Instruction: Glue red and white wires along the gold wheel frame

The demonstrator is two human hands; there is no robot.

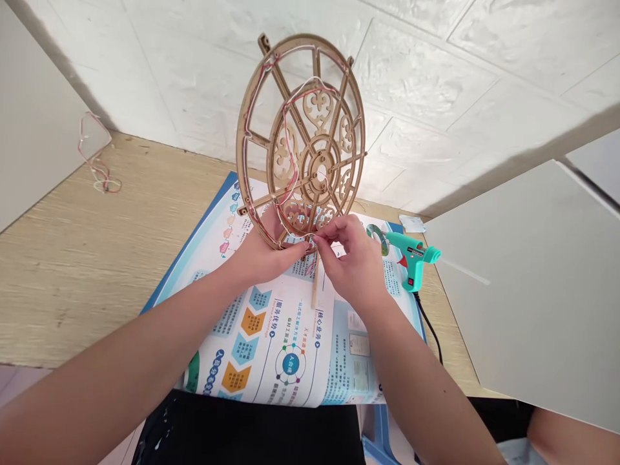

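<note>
One glue gun (413,259) — between frame (316,183) and pale panel (523,278).

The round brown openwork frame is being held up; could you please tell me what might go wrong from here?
The round brown openwork frame is raised steeply, with the left hand gripping its lower edge, so it could tip if that grip slips. The thin red and white wires cross its openings and might snag. The turquoise plastic glue gun lies beside the right hand and could be knocked.
</note>
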